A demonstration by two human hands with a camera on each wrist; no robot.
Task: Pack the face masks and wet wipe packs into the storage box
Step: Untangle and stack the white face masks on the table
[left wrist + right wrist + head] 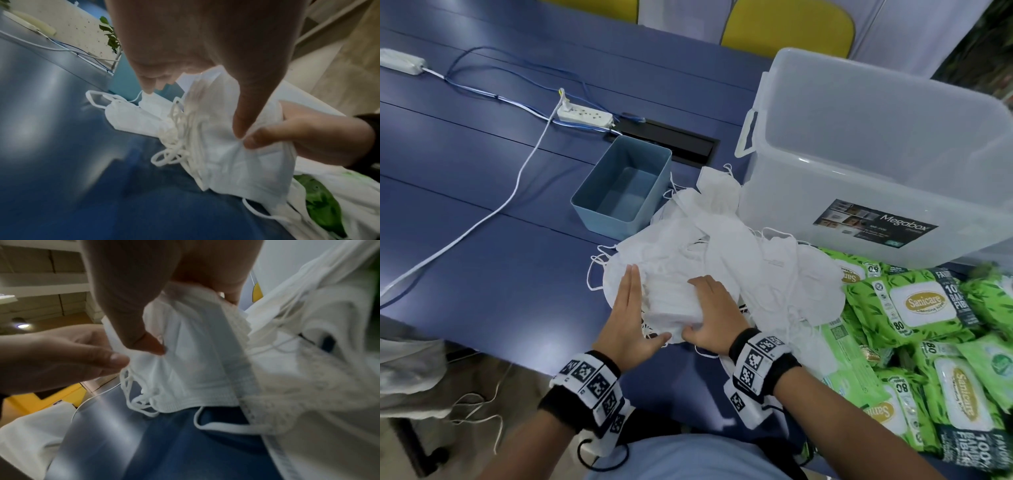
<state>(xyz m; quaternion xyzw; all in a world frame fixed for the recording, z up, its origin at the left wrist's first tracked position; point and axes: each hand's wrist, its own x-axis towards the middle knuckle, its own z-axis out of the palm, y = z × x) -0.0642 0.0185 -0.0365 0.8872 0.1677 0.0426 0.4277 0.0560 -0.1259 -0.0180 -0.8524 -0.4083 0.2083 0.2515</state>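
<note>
White folded face masks point(726, 253) lay heaped on the blue table point(482, 192) before the clear plastic storage box point(887, 164), with green wet wipe packs point(914, 305) to their right and a small blue bin point(621, 186) behind. The left hand point(628, 315) pressed flat-fingered against a gathered stack of masks point(671, 308); the right hand point(714, 313) curled around its other side.

From the left wrist, its thumb point(244, 104) met the right thumb point(287, 133) on the stack point(236, 162).

From the right wrist, curled fingers point(133, 305) clutched the stack point(195, 361).
</note>
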